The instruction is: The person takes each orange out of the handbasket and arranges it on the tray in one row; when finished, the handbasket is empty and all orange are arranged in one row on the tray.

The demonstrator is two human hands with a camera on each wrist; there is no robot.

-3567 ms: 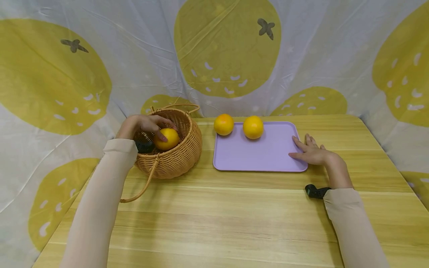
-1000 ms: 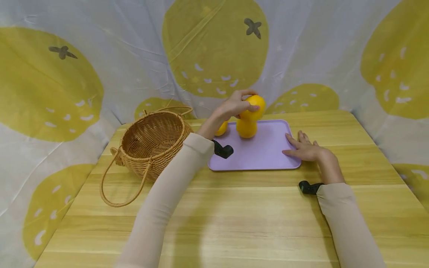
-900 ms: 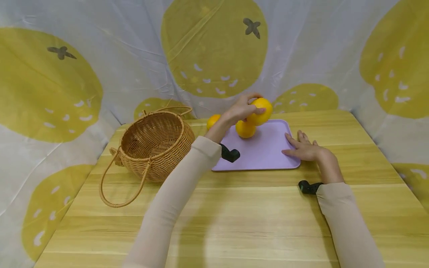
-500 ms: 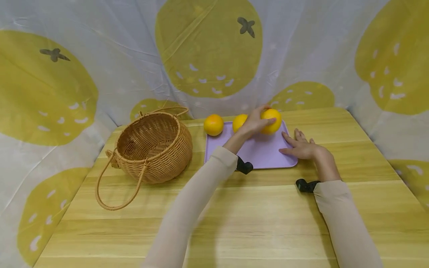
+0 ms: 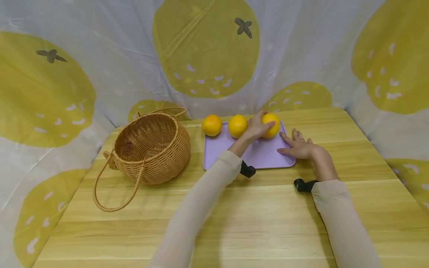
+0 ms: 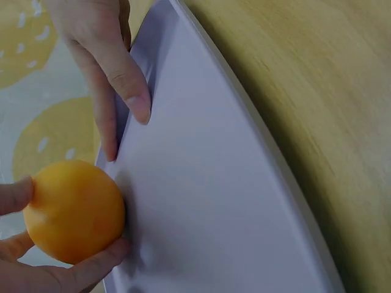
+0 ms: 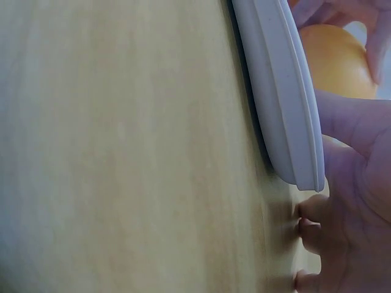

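My left hand (image 5: pixel 257 127) grips an orange (image 5: pixel 270 125) between thumb and fingers at the back right of the lilac tray (image 5: pixel 268 160). In the left wrist view the held orange (image 6: pixel 74 212) sits low against the tray surface; whether it bears its full weight there I cannot tell. My right hand (image 5: pixel 301 147) rests with fingers spread over the tray's right edge, thumb and one finger on the tray and the others on the table. A second orange (image 5: pixel 237 126) lies on the tray's back part, and a third orange (image 5: pixel 212 125) at its back left corner.
A round wicker basket (image 5: pixel 167 163) stands left of the tray, its front handle (image 5: pixel 115 209) folded down onto the wooden table (image 5: pixel 268 223). A patterned cloth (image 5: pixel 134 67) hangs behind the table. Black wrist cameras hang beneath both sleeves.
My left hand has taken an orange from the basket, carried it rightward over the tray and lowered it at the back right. My right hand has stayed at the tray's edge.
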